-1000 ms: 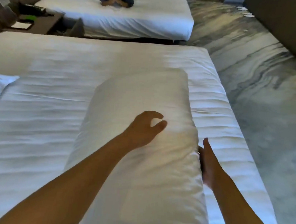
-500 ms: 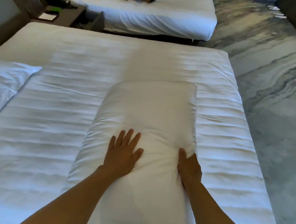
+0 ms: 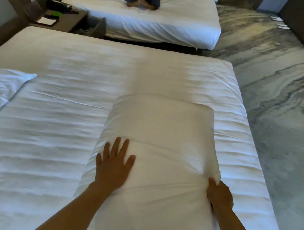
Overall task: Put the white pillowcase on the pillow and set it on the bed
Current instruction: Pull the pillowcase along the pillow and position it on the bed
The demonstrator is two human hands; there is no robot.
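Pillow (image 3: 156, 150) lies lengthwise on near bed (image 3: 59, 127), right half, already inside white pillowcase (image 3: 160, 212); bare pillow not visible anywhere, so case looks fully on. Change since a second ago: left hand (image 3: 113, 165) was lifted with fingers curled above the pillow, now it is flat, fingers spread wide, palm pressing the top near the left edge. Right hand (image 3: 220, 195) was open and upright beside the pillow's right edge; now its fingers are curled around a bunch of fabric at that edge, thumb on top, gripping it. Creases run across from the grip toward the flat hand, fabric pulled taut. Pillow also sits lower and flatter on the sheet than before.

Judgement: casing step done, this is smoothing or tucking the loose side while the other hand pins the pillow. Remaining work is likely just placing it at the head of the bed, next to second pillow (image 3: 6, 86) at far left.
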